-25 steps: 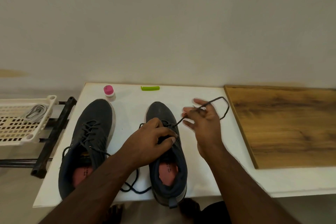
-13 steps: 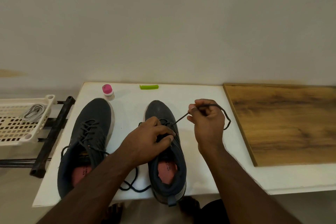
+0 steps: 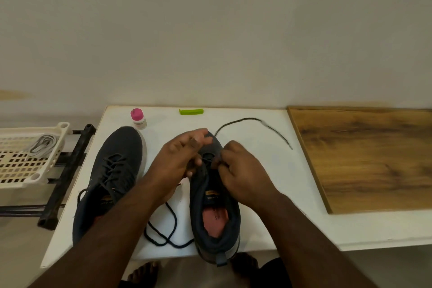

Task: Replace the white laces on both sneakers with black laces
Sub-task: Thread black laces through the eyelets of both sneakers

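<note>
This looks like a plain room in a home, though the view shows too little to be sure. A bare, off-white painted wall (image 3: 210,30) fills the upper half. Against it stands a white table (image 3: 292,194) with a wood-grain board (image 3: 374,159) laid at its right end. Household odds lie on it: a small pink-capped bottle (image 3: 138,119) and a green plastic clip (image 3: 191,111). Beside the table, a cream plastic basket (image 3: 21,166) sits on a black metal rack (image 3: 67,170).

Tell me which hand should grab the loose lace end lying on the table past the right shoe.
Probably the right hand: the loose lace end lies on its side, while the left hand would cross the shoe.
</note>
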Motion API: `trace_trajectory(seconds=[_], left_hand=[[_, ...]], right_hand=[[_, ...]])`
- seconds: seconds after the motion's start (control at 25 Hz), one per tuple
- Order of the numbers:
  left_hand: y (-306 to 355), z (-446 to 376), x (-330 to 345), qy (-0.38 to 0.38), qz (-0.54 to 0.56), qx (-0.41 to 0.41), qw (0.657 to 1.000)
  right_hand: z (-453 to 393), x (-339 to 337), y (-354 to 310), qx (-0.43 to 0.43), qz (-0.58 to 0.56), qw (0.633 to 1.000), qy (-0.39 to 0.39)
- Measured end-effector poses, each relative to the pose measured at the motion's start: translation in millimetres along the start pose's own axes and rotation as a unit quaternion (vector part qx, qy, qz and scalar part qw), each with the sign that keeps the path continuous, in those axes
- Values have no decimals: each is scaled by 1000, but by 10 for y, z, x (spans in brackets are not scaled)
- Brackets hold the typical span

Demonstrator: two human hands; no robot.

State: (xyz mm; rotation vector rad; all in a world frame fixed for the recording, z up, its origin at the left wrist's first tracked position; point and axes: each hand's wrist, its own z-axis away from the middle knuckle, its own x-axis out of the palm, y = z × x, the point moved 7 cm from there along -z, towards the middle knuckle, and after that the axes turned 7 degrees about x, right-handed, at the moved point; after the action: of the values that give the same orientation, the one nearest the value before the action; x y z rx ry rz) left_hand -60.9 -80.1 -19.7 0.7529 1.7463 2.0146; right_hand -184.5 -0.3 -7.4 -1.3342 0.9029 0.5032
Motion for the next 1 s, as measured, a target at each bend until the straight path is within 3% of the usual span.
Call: trace_trajectory(seconds=[0.08, 0.16, 0.24, 0.28, 0.32, 0.4, 0.44, 0.56, 0.64, 0.68, 0.72, 0.8, 0.84, 0.92, 1.0], left_hand=[[37, 7, 6, -32, 59, -8, 998], [57, -11, -36, -18, 119, -14, 993], [72, -25, -92, 19, 163, -21, 986], [63, -27, -105, 29, 160, -23, 986], [54, -16, -90, 25, 142, -23, 989], [76, 27, 31, -19, 72, -5, 997], [109, 54, 126, -48, 39, 17, 998], [174, 197, 471, -118, -115, 93, 982], [138, 301, 671, -141, -300, 156, 931], [136, 331, 735, -143, -355, 186, 905], [148, 339, 747, -130, -371, 203, 897], [196, 247, 541, -36, -299, 159, 940], [191, 178, 369, 22, -218, 106, 970], [124, 87, 128, 72, -47, -5, 996], [106, 48, 18, 68, 3, -35, 997]], right_hand=[[4, 24, -53, -29, 79, 996, -7], [45, 3, -115, -56, 96, 994, -3], [80, -25, -145, -47, 31, 998, -17], [67, -64, -126, -12, -63, 998, -20], [35, -116, -74, 45, -208, 977, -16], [-32, -116, 107, 174, -462, 870, -8], [-45, -94, 176, 218, -516, 828, -18], [-64, -90, 282, 252, -572, 780, -21], [-80, -194, 394, 248, -613, 748, 58], [-71, -262, 454, 241, -598, 757, 105], [-53, -352, 496, 224, -537, 799, 151], [-28, -483, 365, 127, -322, 916, 203], [-6, -459, 177, 50, -236, 951, 192], [45, -254, -153, -78, -127, 982, 117], [64, -106, -241, -112, -63, 990, 58]])
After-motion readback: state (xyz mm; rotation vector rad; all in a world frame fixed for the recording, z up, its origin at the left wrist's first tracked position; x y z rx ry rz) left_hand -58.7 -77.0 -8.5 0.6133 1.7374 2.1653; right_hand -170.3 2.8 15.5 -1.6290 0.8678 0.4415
